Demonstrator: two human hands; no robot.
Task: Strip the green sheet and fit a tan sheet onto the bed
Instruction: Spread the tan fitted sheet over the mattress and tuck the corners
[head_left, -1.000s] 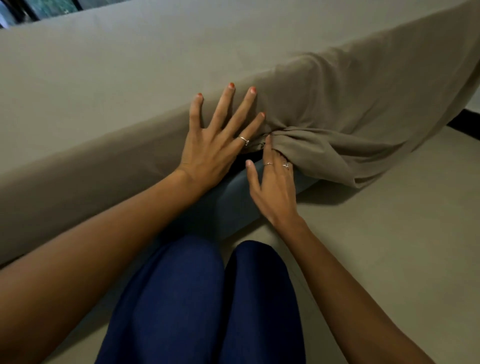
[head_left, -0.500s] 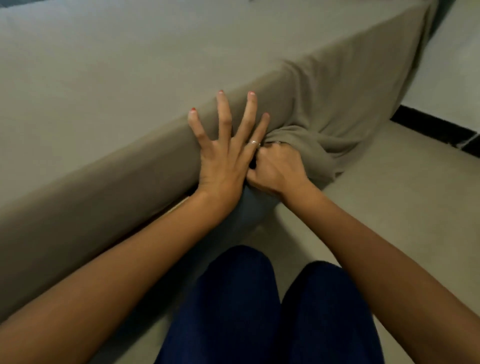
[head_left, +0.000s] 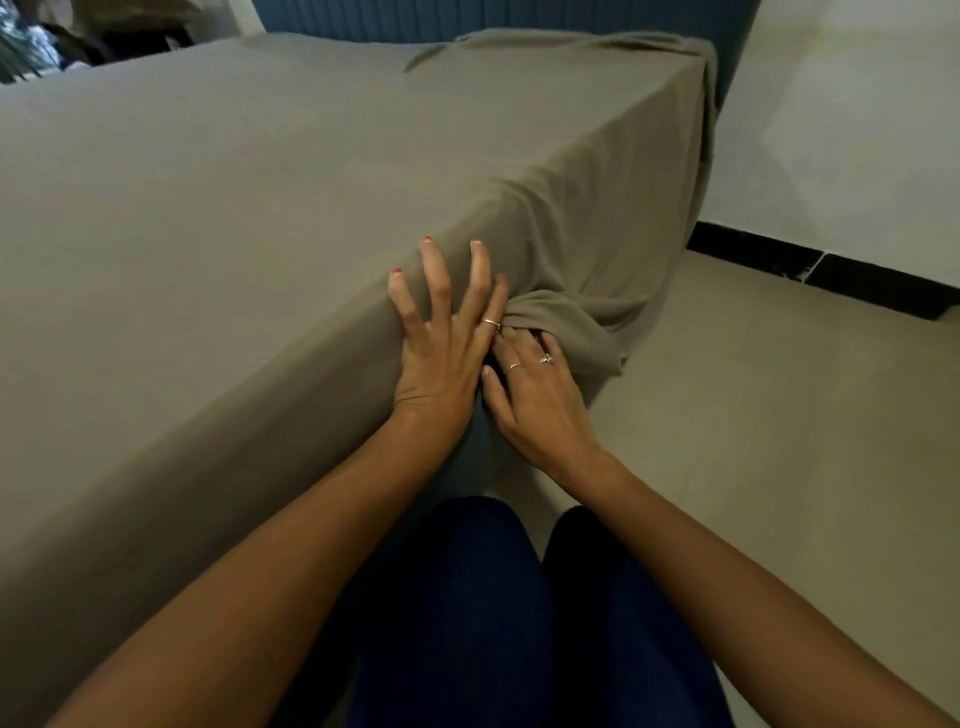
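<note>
The tan sheet (head_left: 249, 208) covers the whole bed top and hangs down the near side. My left hand (head_left: 441, 343) presses flat against the mattress side with its fingers spread over the upper edge. Just to its right, my right hand (head_left: 530, 395) has its fingers pushed in under a bunched fold of the tan sheet (head_left: 566, 322); its fingertips are hidden by the cloth. Loose sheet drapes over the far corner (head_left: 670, 130). A strip of blue bed base (head_left: 478, 457) shows below my hands. No green sheet is in view.
A blue headboard (head_left: 519, 18) stands behind the bed. A white wall with a black skirting (head_left: 831, 265) runs along the right. Grey floor (head_left: 779, 441) lies to the right of the bed. My knees in dark blue trousers (head_left: 493, 623) are close to the bed side.
The view has lifted, now showing the far corner and headboard. My right hand has gone from a curled fist at the fold to extended fingers pushed beneath it. My left hand stays pressed on the mattress side.
</note>
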